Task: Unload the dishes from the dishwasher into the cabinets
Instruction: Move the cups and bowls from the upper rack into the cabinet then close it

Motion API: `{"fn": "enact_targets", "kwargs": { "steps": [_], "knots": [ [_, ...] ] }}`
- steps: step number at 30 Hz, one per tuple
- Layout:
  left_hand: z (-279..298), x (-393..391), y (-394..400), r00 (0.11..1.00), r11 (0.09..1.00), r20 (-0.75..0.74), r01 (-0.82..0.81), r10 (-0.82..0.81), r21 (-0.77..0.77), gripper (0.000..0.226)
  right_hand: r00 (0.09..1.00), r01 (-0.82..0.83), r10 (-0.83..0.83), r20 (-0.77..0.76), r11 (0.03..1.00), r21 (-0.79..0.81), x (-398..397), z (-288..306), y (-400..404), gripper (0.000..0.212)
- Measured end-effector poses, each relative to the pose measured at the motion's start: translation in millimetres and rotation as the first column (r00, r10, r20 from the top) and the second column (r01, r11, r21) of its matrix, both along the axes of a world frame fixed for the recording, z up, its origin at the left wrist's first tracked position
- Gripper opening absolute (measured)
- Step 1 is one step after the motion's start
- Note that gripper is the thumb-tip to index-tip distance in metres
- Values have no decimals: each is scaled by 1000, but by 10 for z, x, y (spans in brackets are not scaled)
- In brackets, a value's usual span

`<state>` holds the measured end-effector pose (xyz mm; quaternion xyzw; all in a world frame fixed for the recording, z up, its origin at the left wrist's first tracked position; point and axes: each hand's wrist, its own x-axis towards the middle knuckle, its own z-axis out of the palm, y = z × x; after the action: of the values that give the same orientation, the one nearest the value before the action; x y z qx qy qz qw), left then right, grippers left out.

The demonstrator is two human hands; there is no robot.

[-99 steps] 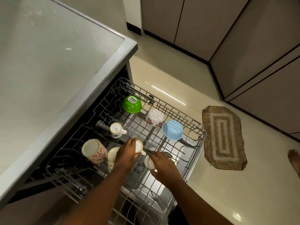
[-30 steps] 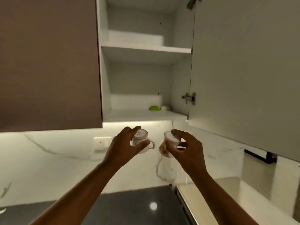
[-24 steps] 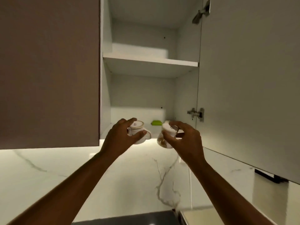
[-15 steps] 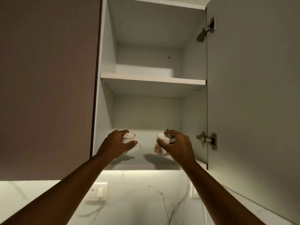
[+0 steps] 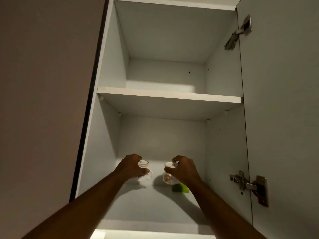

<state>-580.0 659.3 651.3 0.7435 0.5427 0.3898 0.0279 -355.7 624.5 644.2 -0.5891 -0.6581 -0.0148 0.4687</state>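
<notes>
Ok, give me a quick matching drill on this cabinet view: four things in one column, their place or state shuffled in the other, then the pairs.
Things:
1. left hand
2. right hand
3. green dish
4. cabinet door

Place or state:
A. swung open at the right, hinges showing
B. grips the cup with handle on the left of the lower shelf
C. on the lower shelf, partly hidden under the right wrist
D. grips the floral cup nearer the door

Pairs: 1-B, 2-D, 3-C, 4-A
</notes>
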Motion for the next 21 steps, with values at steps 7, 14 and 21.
{"fn": "enact_targets", "kwargs": {
  "steps": [7, 14, 21],
  "knots": [
    [-142, 54, 532, 1000, 996, 24, 4, -2, -90, 43, 1000, -7, 7, 8, 998, -55, -96, 212, 513, 62],
    [-201, 170, 643, 996, 981, 40, 82, -76, -174, 40, 996, 55, -47, 74, 991, -120, 6, 67, 753, 58],
    [-270, 210, 690, 997, 985, 1, 75, -76, -157, 41, 998, 26, -16, 68, 987, -158, 8, -30, 841, 48]
  ]
}}
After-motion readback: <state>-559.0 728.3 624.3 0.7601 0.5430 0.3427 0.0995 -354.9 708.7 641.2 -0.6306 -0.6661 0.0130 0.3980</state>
